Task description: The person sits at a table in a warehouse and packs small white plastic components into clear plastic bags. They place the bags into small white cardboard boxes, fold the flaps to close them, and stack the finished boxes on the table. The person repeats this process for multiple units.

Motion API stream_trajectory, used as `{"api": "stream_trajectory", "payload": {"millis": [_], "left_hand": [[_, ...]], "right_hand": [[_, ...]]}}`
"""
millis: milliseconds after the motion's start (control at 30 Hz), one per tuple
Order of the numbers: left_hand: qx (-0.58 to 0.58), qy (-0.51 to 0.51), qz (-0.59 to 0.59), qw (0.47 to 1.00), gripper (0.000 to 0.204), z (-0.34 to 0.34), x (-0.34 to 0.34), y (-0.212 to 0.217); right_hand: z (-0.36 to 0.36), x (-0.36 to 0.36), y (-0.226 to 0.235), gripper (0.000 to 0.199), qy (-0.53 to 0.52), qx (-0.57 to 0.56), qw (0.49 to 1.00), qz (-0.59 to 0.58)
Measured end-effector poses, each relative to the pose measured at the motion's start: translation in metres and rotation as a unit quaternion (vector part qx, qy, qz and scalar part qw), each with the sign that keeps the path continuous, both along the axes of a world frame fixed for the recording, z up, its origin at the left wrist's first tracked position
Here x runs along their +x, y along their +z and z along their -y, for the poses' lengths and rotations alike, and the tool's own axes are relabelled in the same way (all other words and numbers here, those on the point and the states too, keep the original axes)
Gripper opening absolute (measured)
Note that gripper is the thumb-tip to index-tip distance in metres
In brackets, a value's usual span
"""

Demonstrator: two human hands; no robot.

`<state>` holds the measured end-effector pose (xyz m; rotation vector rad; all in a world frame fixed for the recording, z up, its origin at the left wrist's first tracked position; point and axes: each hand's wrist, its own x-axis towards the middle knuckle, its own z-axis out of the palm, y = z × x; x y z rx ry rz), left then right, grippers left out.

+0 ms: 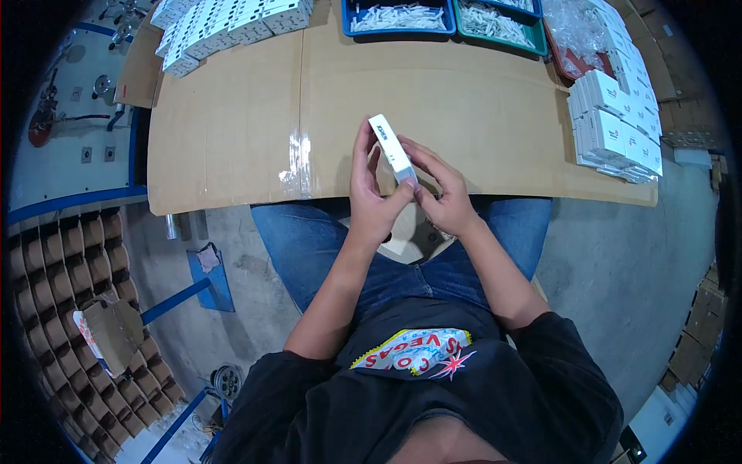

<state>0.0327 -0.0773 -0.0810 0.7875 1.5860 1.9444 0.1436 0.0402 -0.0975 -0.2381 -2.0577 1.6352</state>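
A slim white box (392, 145) with dark print along its narrow side is held between my two hands, just above the near edge of the cardboard-covered table (232, 131). My left hand (371, 193) grips its left side, with the thumb at the lower end. From the right, my right hand (446, 189) holds the lower part of the box, fingers bent round its side. The box is tilted, its upper end leaning left. Whatever lies on its underside is hidden.
White boxes stand in stacks at the far left (232, 29) and the right (616, 127). Small white pieces fill a blue tray (399, 35) and a green tray (498, 48) at the back. Clear plastic bags lie in a red tray (563, 62). A divided cardboard crate (73, 263) is on the left.
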Motion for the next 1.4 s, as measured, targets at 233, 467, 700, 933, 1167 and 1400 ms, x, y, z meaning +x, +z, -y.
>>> {"api": "stream_trajectory", "payload": {"millis": [233, 467, 700, 933, 1167, 1400], "left_hand": [[0.004, -0.009, -0.011, 1.0, 0.107, 0.0, 0.003, -0.005], [-0.014, -0.023, 0.077, 0.997, 0.095, -0.001, 0.003, 0.0], [-0.037, -0.064, 0.078, 0.994, 0.104, 0.001, -0.001, -0.012], [-0.056, -0.073, 0.048, 0.995, 0.108, 0.0, -0.001, -0.011], [-0.04, -0.048, 0.053, 0.997, 0.104, 0.003, 0.008, -0.011], [-0.026, -0.038, 0.054, 0.997, 0.104, 0.002, 0.007, -0.018]], "right_hand": [[0.001, -0.001, 0.001, 0.059, -0.009, -0.032, 0.999, -0.009], [-0.008, -0.002, 0.005, 0.053, -0.027, 0.047, 0.998, -0.024], [0.0, 0.0, 0.011, 0.048, -0.006, -0.215, 0.976, 0.019], [-0.002, 0.004, 0.002, 0.049, -0.025, -0.102, 0.993, 0.06], [-0.003, 0.012, 0.02, 0.052, -0.002, -0.083, 0.986, 0.143], [0.001, 0.004, 0.008, 0.052, -0.013, -0.117, 0.99, 0.073]]}}
